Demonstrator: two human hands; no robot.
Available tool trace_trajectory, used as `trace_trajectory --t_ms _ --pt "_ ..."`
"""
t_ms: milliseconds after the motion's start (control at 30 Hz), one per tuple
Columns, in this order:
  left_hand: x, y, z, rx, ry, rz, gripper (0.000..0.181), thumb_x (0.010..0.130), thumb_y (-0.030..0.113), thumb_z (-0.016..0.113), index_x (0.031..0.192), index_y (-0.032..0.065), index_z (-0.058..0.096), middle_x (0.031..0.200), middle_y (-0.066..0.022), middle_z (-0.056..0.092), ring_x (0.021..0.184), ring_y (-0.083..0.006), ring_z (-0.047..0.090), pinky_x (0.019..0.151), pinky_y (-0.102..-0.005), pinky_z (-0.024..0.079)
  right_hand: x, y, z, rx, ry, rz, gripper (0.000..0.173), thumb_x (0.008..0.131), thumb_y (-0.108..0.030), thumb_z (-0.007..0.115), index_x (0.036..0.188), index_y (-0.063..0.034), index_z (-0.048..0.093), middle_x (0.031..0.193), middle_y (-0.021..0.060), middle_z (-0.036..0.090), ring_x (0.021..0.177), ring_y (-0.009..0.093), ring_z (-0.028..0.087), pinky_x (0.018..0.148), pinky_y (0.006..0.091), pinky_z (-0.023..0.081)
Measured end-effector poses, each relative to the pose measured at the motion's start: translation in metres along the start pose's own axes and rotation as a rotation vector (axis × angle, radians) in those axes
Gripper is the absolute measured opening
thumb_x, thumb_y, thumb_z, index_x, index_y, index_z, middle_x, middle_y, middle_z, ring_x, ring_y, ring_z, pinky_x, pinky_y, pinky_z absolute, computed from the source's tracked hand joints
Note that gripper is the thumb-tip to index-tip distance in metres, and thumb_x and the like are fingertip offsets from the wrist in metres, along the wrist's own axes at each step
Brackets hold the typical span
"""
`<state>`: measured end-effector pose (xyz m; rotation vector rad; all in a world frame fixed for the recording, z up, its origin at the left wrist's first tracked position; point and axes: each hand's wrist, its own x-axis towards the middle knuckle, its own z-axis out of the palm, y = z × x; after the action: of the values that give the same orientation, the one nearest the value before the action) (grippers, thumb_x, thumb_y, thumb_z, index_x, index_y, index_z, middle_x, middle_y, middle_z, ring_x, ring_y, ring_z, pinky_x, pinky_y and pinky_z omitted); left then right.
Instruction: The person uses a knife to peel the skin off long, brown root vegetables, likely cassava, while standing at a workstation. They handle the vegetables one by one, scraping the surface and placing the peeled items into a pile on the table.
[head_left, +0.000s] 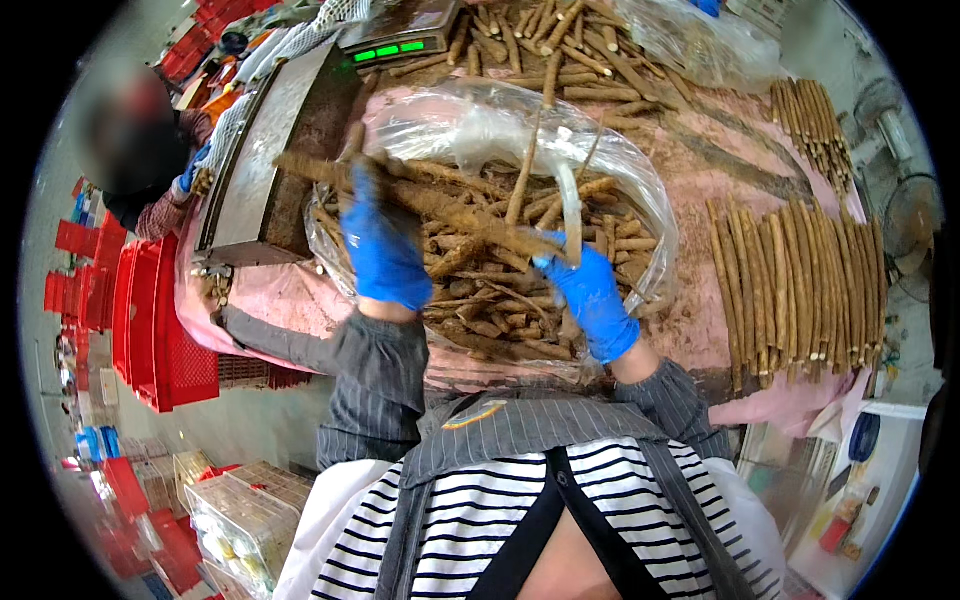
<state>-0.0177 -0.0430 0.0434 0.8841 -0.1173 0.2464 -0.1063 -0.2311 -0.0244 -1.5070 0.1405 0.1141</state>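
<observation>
My left hand (386, 251), in a blue glove, grips long brown yam-like roots (450, 210) held slantwise over an open clear plastic bag (652, 187). Motion blurs this hand and the roots, so how many it holds is unclear. At the lower right end of the held root are the fingers of my right hand (592, 296), also blue-gloved, closed around it. A pale, curved strip (570, 206) rises beside the right fingers; whether it is a blade or plastic cannot be told. Many shorter root pieces (480, 307) fill the bag beneath both hands.
Long roots lie in an aligned row (802, 292) at right, a smaller bundle (810, 127) beyond. Loose roots (592, 45) cover the far side, near a scale (397, 37) with lit green digits. A metal box (277, 150), red crates (150, 322) and a gloved co-worker (161, 187) are left.
</observation>
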Motion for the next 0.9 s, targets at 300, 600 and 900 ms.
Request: trace_trajectory --t_ms 300,600,900 --pt "-0.043 -0.049 -0.019 -0.094 0.095 -0.457 0.040 0.096 0.027 0.052 0.132 0.0111 0.048 0.119 -0.0053 0.055 0.109 -0.0137 0.051 0.095 -0.0248 0.044 0.003 0.021 -0.023 0.094 0.249 -0.130 0.031 0.097 -0.020 0.051 0.125 -0.0086 0.052 0.080 0.0025 0.057 0.059 0.006 0.047 0.054 0.0220 0.044" --pt "-0.046 -0.044 -0.038 -0.049 -0.025 -0.423 0.043 0.095 0.026 0.054 0.131 0.0062 0.044 0.126 -0.0077 0.052 0.113 -0.0172 0.052 0.094 -0.0290 0.046 0.002 0.030 -0.015 -0.190 0.009 0.012 0.037 0.099 -0.033 0.044 0.116 -0.0032 0.057 0.073 0.0056 0.061 0.056 0.011 0.048 0.052 0.0272 0.041" --pt "-0.041 -0.040 -0.030 0.222 -0.062 -0.425 0.030 0.093 0.019 0.058 0.117 0.0021 0.053 0.100 -0.0045 0.062 0.092 -0.0160 0.061 0.082 -0.0294 0.051 -0.009 -0.008 -0.029 0.137 0.133 0.034 0.034 0.090 -0.018 0.063 0.119 0.0001 0.057 0.080 0.0049 0.064 0.053 0.007 0.049 0.046 0.0212 0.041"
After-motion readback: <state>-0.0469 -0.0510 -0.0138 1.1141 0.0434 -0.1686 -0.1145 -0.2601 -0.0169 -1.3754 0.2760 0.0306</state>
